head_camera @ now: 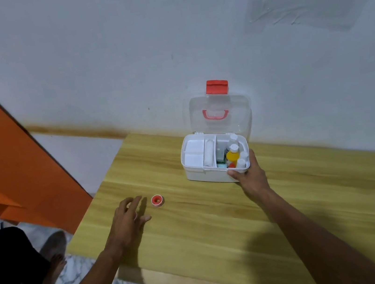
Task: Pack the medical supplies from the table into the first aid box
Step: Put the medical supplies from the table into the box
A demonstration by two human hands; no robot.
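Note:
A white first aid box (201, 176) stands open at the table's far side, its clear lid (220, 112) with a red latch leaning against the wall. Inside I see a yellow bottle (232, 156), small white bottles, a white roll and flat packets. My right hand (248, 174) grips the box's front right corner, thumb on the front wall. A small red roll of tape (157, 200) lies on the table left of the box. My left hand (129, 217) hovers just left of the tape with fingers spread, not touching it.
The wooden table (219, 222) stands against a white wall. An orange panel (0, 159) rises at the left. Below the table's left edge are my leg, bare feet and a marbled floor (83, 268).

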